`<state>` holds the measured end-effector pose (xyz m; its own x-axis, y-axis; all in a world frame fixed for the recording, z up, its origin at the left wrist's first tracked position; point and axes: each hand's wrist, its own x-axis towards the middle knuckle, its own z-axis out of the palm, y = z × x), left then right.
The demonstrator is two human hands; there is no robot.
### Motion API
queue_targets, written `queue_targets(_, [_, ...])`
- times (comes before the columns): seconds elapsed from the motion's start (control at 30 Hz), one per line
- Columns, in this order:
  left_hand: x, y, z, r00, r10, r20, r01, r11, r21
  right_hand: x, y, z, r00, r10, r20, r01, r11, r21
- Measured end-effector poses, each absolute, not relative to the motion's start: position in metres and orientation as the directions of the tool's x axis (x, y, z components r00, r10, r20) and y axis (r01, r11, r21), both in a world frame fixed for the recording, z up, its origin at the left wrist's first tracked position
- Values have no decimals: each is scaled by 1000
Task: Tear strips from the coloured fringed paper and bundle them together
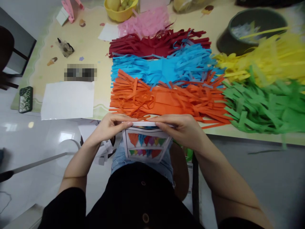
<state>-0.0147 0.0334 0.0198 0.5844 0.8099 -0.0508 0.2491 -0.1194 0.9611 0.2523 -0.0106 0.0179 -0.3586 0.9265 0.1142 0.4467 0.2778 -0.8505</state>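
Note:
A printed sheet [145, 143] with pictures of colourful tassels hangs above my lap at the table's front edge. Its top edge is folded over into a narrow white strip. My left hand [116, 125] pinches the left end of that strip between thumb and fingers. At the right end, my right hand [180, 127] grips it the same way. Just beyond both hands lies a fringed bundle of orange paper [166, 98]. Behind it are fringed bundles in blue [158, 70] and dark red [154, 46], with pink strips [147, 22] farther back.
Green strips [264, 105] and yellow strips [267, 60] spread at the right, near a dark round bin [231, 35]. At the left lie a white sheet [68, 100], a phone [25, 99] and a hair clip [65, 47]. A yellow fruit basket [119, 13] stands at the back.

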Motion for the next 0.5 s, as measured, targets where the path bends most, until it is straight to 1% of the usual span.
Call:
queue_targets(0.07, [-16,33,19,592,804,-53,257,-126,958,252,-12,17,-362,926,104,449,272,-851])
queue_targets(0.13, [-17,30,18,608,794,-22,274,-183,944,252,-13,16,-363,927,95,447,262,-855])
queue_targets(0.23, [-20,25,16,646,758,88,268,-334,904,255,-13,13,-384,919,90,412,257,-874])
queue_targets(0.33, [-25,22,10,671,709,215,221,-469,855,263,-13,7,-448,887,109,328,276,-903])
queue_targets(0.4, [-30,21,6,670,691,272,204,-523,827,269,-14,3,-472,874,114,287,274,-918])
queue_targets(0.5, [-37,21,7,660,693,291,222,-550,805,275,-17,-3,-449,890,80,326,246,-913])
